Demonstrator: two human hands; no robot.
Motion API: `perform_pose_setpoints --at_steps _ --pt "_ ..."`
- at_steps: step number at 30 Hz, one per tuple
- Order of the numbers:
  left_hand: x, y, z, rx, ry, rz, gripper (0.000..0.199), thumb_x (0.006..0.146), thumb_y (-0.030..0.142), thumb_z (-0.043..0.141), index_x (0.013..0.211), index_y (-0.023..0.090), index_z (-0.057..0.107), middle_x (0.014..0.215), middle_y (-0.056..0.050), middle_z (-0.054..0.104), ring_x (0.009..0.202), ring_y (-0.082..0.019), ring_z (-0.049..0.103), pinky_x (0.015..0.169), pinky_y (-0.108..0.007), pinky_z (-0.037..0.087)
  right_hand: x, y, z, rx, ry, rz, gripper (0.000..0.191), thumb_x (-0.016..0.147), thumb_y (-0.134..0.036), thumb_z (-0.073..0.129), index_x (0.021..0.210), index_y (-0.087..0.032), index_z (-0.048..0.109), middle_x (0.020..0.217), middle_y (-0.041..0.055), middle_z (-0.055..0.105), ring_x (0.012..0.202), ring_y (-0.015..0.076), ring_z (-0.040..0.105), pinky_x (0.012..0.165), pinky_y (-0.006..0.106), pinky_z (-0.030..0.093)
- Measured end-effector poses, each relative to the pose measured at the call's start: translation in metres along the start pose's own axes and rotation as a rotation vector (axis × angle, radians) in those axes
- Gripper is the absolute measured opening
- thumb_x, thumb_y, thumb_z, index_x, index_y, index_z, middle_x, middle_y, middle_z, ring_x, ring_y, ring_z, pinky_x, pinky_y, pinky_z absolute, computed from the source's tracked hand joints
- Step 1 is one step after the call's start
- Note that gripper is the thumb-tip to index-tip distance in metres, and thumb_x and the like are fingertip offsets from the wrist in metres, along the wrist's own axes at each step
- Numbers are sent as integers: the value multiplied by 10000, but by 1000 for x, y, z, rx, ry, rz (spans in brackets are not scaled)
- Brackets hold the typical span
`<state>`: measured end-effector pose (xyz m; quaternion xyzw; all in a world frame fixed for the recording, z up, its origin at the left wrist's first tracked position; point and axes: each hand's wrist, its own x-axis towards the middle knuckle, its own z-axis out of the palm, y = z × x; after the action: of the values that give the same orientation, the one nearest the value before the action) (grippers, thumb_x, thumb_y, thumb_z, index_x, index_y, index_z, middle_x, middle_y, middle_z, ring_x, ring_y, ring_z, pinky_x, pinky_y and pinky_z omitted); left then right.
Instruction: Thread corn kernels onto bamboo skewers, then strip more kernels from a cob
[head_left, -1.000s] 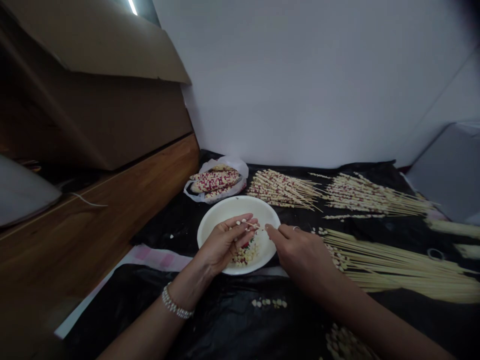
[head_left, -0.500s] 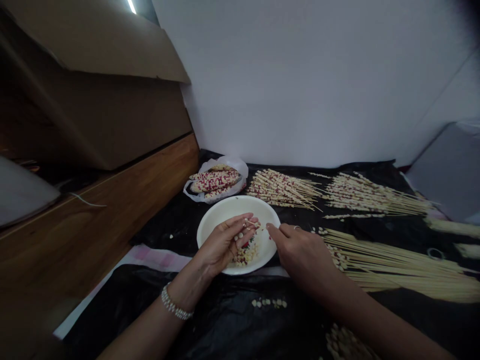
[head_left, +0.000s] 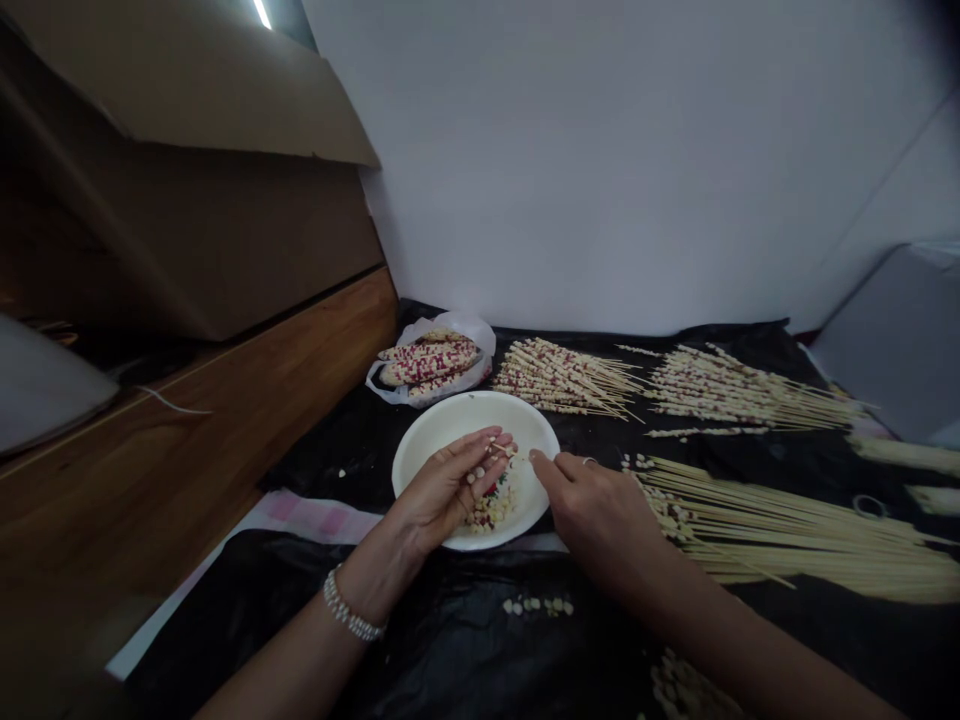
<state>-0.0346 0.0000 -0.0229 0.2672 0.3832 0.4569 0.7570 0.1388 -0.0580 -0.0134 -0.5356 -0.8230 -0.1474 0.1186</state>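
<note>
My left hand (head_left: 454,482) is over a white bowl (head_left: 420,445), palm up, with a few pale kernels (head_left: 480,472) on its fingers and a thin light stick pinched at the fingertips. Loose kernels (head_left: 491,510) in yellow and dark red lie in the bowl below it. My right hand (head_left: 592,500), a ring on one finger, is closed at the bowl's right rim. Its fingertips point at the left hand's, and a thin pale stick seems to run between them. What lies inside the right fist is hidden.
Behind the bowl are corn cobs (head_left: 431,362) in a plastic bag. Threaded skewers (head_left: 562,375) and more skewers (head_left: 720,390) lie to the right, above bare sticks (head_left: 810,530). A cardboard box (head_left: 225,220) stands left. Kernels (head_left: 538,606) sit on black sheeting (head_left: 450,640).
My right hand has shifted very slightly left. A thin stick now shows sticking out below the bare sticks, beside the right forearm. My left hand has barely moved.
</note>
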Motion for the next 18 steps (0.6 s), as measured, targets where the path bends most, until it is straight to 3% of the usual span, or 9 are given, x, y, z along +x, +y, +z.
perform_pose_setpoints --at_steps 9,18 --pt "-2 2 2 -68 23 -30 177 808 55 606 965 90 679 1026 -107 699 857 -119 674 801 -192 549 -2 1 5 2 112 18 329 784 -35 505 1073 -149 612 755 21 624 631 152 584 515 275 326" --pt "0 1 -1 -40 35 -51 202 786 75 643 981 104 687 1044 -101 695 845 -122 671 777 -193 550 0 0 2 4 30 29 356 810 -45 499 1142 -134 591 811 38 647 677 167 616 535 277 368"
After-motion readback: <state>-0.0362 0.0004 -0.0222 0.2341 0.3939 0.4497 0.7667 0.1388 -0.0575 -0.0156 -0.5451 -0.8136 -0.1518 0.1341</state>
